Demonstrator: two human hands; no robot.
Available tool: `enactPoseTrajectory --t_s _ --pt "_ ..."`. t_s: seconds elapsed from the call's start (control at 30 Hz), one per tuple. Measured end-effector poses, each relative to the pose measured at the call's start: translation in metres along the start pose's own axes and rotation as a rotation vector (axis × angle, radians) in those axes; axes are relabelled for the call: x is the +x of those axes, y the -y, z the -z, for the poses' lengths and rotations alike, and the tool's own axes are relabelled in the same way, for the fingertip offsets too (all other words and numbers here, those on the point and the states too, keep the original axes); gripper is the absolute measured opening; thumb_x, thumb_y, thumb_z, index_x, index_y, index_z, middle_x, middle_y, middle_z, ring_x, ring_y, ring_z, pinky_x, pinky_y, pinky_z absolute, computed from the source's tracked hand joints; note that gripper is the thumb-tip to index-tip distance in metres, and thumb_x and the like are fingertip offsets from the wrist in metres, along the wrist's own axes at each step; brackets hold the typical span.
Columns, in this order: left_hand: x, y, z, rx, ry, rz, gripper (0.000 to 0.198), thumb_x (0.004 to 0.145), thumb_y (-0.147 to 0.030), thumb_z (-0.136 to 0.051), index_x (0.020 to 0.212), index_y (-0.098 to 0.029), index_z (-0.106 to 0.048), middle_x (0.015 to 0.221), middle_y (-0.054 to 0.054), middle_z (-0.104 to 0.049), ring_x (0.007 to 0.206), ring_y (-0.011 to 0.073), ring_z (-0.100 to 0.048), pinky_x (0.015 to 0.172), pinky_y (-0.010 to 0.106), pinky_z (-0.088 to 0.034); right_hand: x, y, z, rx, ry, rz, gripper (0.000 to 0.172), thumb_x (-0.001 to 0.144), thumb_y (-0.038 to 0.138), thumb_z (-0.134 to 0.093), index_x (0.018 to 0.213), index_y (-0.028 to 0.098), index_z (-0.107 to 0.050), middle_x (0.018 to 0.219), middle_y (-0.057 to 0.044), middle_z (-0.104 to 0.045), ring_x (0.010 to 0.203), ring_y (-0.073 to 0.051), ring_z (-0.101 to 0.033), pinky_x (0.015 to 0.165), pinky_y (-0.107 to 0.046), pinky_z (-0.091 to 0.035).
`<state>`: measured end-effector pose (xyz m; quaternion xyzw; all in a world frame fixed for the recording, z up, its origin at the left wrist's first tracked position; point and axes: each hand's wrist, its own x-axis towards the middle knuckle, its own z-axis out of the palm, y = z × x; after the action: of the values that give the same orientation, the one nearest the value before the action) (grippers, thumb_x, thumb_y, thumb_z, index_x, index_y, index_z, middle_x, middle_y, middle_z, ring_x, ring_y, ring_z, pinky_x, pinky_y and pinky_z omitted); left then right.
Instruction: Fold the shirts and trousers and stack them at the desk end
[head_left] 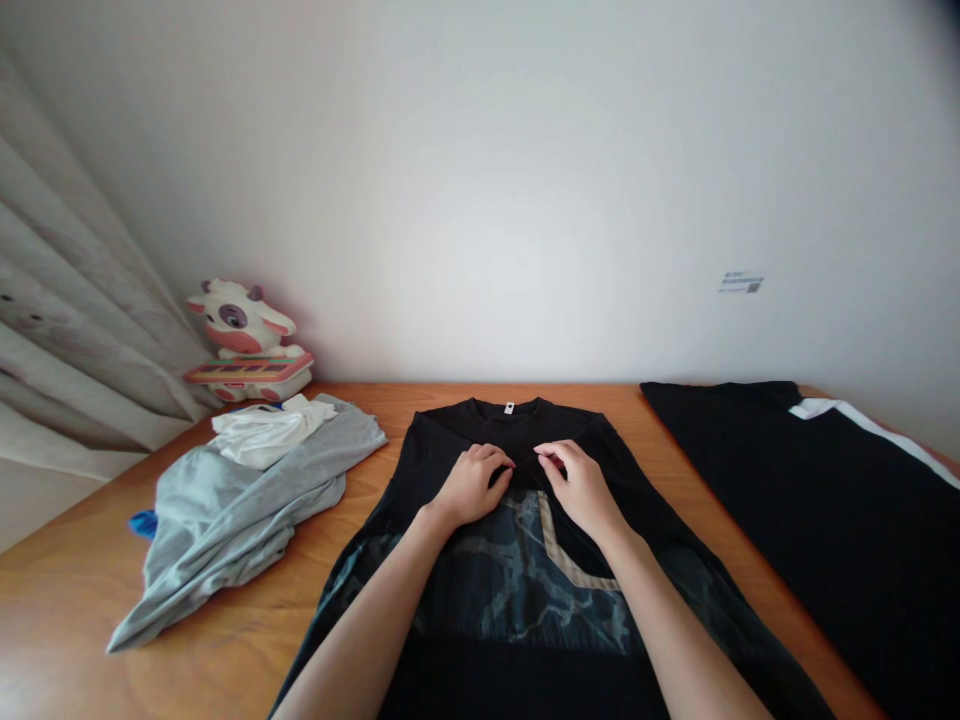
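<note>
A black long-sleeved shirt (pixel 517 425) lies spread out in front of me, collar toward the wall, with a small white label inside the neck. A dark camouflage panel (pixel 502 570) crosses its front, and a beige-edged pocket (pixel 574 560) is on the panel's right. Both hands are over the chest, just above this panel. My left hand (pixel 474 484) has thumb and fingers pinched on the black fabric. Close beside it, my right hand (pixel 579 482) pinches the fabric in the same way. A thin fold or line of cloth runs between the fingertips.
A grey garment (pixel 262 510) with a white cloth (pixel 274 432) on it lies crumpled at left. Behind stands a toy cow with a keyboard (pixel 247 340). Another black garment with white trim (pixel 825 500) lies at right. A curtain (pixel 67 270) hangs beside the wooden table (pixel 60 620).
</note>
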<state>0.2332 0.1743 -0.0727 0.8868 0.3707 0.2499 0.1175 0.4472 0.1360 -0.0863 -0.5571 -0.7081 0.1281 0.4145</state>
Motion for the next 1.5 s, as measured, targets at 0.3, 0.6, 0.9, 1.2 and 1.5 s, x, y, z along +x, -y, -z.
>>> enactPoseTrajectory --t_s 0.3,0.6,0.9,1.2,1.5 --pt "0.001 0.005 -0.005 -0.011 -0.075 0.053 0.028 0.096 -0.016 -0.047 0.111 -0.02 -0.07 0.114 0.009 -0.071 0.108 0.0223 -0.064 0.1 0.037 -0.05 -0.017 0.017 -0.015 -0.312 0.223 0.07 0.046 0.105 0.034 -0.04 0.143 0.017 -0.058 0.152 -0.015 -0.054 0.146 -0.029 -0.043 0.12 -0.055 -0.031" --pt "-0.001 -0.005 -0.002 0.207 -0.053 0.19 0.024 0.094 -0.022 -0.053 0.112 -0.021 -0.069 0.121 0.009 -0.067 0.11 0.0255 -0.062 0.097 0.039 -0.051 -0.016 0.024 -0.014 -0.409 0.133 0.028 0.05 0.105 0.038 -0.034 0.145 0.015 -0.056 0.154 -0.013 -0.052 0.148 -0.027 -0.041 0.123 -0.053 -0.023" --pt "-0.005 0.002 -0.009 0.437 -0.007 0.499 0.051 0.1 -0.041 -0.05 0.144 -0.015 -0.057 0.156 0.018 -0.048 0.147 0.0373 -0.04 0.121 0.055 -0.031 -0.02 0.019 -0.009 -0.47 0.298 -0.113 0.064 0.104 0.051 -0.035 0.153 0.012 -0.047 0.164 -0.016 -0.036 0.154 -0.037 -0.024 0.123 -0.065 -0.012" --pt "0.002 -0.03 0.004 0.194 0.082 -0.098 0.04 0.1 -0.03 -0.051 0.138 -0.021 -0.061 0.152 0.01 -0.055 0.137 0.0262 -0.053 0.115 0.043 -0.043 0.024 -0.034 0.03 -0.422 0.156 -0.257 0.052 0.103 0.025 -0.023 0.14 0.013 -0.057 0.147 -0.014 -0.06 0.136 -0.023 -0.055 0.115 -0.039 -0.041" --pt "0.0 -0.041 -0.006 0.059 0.193 -0.211 0.035 0.101 -0.034 -0.052 0.131 -0.024 -0.067 0.142 0.007 -0.065 0.134 0.027 -0.057 0.115 0.047 -0.041 0.045 -0.095 0.046 -0.551 0.405 -0.321 0.058 0.103 0.038 -0.026 0.156 0.02 -0.041 0.167 -0.01 -0.032 0.154 -0.028 -0.026 0.122 -0.058 -0.027"
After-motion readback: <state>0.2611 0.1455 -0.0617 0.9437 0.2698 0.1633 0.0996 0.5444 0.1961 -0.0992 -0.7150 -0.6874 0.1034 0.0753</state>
